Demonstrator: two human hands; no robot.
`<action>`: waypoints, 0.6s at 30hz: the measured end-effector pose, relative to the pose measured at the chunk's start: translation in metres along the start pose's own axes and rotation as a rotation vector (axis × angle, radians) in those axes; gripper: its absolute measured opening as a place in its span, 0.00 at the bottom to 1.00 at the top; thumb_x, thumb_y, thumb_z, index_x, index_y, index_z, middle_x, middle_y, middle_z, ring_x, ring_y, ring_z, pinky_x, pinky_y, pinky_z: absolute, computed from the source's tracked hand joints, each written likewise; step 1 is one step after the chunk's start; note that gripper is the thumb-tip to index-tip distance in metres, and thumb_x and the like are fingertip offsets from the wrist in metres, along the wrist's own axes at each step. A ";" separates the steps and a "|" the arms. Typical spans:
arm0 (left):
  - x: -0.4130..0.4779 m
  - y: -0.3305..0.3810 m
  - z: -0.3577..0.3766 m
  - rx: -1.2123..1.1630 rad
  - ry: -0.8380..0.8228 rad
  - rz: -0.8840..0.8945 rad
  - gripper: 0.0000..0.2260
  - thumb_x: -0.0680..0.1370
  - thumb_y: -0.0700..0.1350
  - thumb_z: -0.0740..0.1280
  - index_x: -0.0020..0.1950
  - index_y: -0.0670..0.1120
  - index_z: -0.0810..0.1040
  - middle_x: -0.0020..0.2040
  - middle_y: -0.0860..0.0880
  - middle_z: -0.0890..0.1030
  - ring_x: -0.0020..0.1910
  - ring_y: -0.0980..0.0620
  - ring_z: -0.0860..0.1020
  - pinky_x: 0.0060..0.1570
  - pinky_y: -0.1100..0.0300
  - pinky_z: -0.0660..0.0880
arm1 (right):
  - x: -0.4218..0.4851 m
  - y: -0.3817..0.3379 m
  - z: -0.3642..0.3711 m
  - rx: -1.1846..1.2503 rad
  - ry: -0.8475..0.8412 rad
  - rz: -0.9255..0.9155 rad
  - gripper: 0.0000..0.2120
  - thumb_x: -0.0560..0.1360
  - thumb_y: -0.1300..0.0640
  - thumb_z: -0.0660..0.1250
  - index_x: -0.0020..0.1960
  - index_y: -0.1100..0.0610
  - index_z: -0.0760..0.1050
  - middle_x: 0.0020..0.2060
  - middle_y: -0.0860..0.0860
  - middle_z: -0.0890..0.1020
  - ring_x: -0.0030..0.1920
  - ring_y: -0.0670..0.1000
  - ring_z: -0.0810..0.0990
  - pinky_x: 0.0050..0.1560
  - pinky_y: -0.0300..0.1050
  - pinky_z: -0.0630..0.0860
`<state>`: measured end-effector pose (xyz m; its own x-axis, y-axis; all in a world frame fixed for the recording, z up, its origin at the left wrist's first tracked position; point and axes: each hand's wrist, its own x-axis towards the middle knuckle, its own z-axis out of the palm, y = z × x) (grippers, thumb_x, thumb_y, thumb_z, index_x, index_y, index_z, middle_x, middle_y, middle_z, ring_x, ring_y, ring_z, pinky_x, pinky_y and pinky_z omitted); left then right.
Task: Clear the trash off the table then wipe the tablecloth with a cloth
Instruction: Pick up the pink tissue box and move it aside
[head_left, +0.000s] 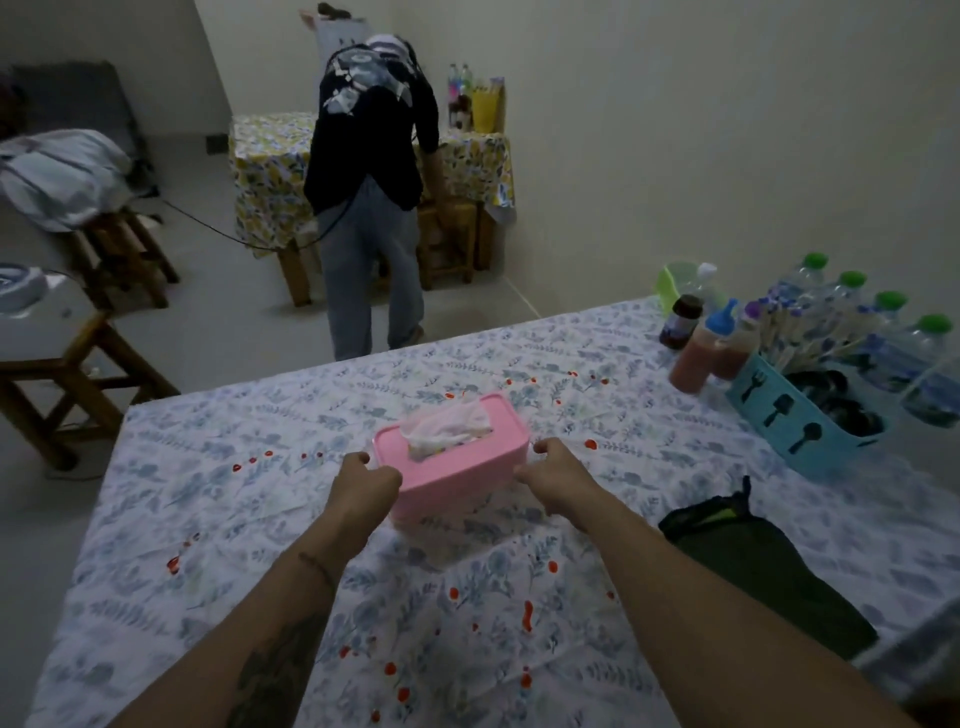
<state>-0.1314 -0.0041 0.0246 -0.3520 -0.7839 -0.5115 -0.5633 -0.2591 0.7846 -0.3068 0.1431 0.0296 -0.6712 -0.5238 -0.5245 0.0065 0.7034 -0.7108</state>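
Note:
A pink tissue box with white tissue sticking out of its top slot stands in the middle of the table, on the white tablecloth printed with blue leaves and red dots. My left hand grips the box's left end. My right hand grips its right end. Both forearms reach in from the bottom of the view. A dark green cloth lies flat on the tablecloth to the right of my right arm.
At the table's far right stand a teal cutlery basket, sauce bottles and several green-capped water bottles. A person bends over a second table at the back. Wooden stools stand on the left.

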 end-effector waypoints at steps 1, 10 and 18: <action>0.002 0.000 0.006 -0.003 0.019 -0.027 0.31 0.77 0.40 0.64 0.79 0.44 0.58 0.71 0.37 0.68 0.54 0.43 0.72 0.49 0.53 0.72 | 0.009 0.000 -0.003 0.009 -0.022 -0.011 0.29 0.76 0.57 0.66 0.75 0.55 0.60 0.60 0.56 0.74 0.50 0.52 0.77 0.37 0.43 0.71; -0.004 0.009 0.059 -0.210 0.128 -0.101 0.28 0.67 0.46 0.68 0.67 0.47 0.69 0.57 0.43 0.74 0.49 0.43 0.73 0.51 0.47 0.72 | 0.054 0.005 -0.015 0.232 -0.220 -0.064 0.27 0.72 0.55 0.67 0.70 0.52 0.69 0.61 0.53 0.77 0.58 0.54 0.76 0.57 0.53 0.77; 0.021 0.087 0.139 -0.092 0.007 0.233 0.28 0.76 0.40 0.66 0.76 0.47 0.64 0.68 0.42 0.73 0.61 0.41 0.76 0.60 0.43 0.76 | 0.055 0.054 -0.093 0.447 0.225 -0.011 0.14 0.76 0.49 0.64 0.54 0.57 0.67 0.48 0.54 0.77 0.44 0.51 0.76 0.41 0.48 0.75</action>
<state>-0.2916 0.0349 0.0335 -0.4594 -0.8321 -0.3109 -0.3971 -0.1206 0.9098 -0.4123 0.1965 0.0059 -0.8162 -0.3788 -0.4364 0.2820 0.3981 -0.8729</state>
